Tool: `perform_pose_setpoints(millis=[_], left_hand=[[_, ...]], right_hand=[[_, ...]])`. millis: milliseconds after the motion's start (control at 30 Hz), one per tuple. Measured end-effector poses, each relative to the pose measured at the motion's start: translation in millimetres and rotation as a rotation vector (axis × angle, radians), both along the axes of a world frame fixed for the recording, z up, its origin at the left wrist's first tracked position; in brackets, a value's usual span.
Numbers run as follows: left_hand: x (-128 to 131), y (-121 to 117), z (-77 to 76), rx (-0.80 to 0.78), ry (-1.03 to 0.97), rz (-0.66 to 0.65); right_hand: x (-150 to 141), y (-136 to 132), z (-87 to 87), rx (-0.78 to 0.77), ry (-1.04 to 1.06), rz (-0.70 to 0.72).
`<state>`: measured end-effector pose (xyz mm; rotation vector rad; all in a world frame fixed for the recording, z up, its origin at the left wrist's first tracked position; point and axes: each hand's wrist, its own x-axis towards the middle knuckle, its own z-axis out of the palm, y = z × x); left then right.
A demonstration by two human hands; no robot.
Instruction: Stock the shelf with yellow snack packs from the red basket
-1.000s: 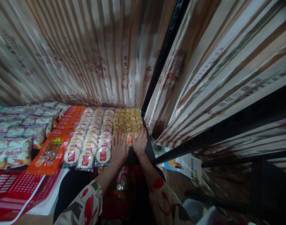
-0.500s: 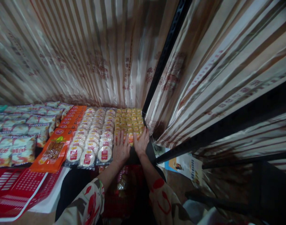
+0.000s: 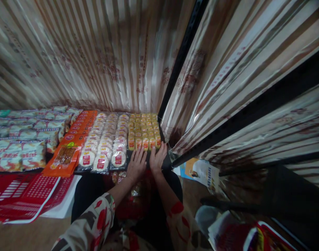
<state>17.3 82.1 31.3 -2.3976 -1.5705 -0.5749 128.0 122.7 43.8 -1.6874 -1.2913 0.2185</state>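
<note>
Fingers (image 3: 137, 155) drawn back, yellow packets (image 3: 144, 131) more exposed

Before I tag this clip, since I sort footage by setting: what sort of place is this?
Probably a shop or stockroom: yellow packs and orange pouches sit in rows on a dark shelf, with a red basket in front.

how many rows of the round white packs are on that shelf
3: the left row beside the orange packets, the middle row, and the right row beside the yellow packs. No row looks hidden.
</note>
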Motion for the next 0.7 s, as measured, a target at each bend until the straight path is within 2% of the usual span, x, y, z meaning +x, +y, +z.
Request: perform_pose_setpoints(millis=[167, 300, 400, 533, 700], left_hand=[[-1, -29, -19.8, -0.041, 0.038, -0.048], [-8, -54, -36.4, -0.049, 0.045, -0.108], [-15, -68, -45.4, -0.076, 0.038, -0.170], [-24, -83, -57.4, -0.209, 0.004, -0.211], [-35, -98, -78.8, -0.407, -0.142, -0.115]], right_hand=[[-12, -33, -5.2, 0.061, 0.076, 0.087], [-21, -71, -15.9, 0.086, 0.108, 0.192], [-28, -104, -31.6, 0.059, 0.064, 0.246], [-36, -138, -59.3, 0.024, 0.041, 0.308], [-41, -143, -89.6, -0.173, 0.021, 0.280]])
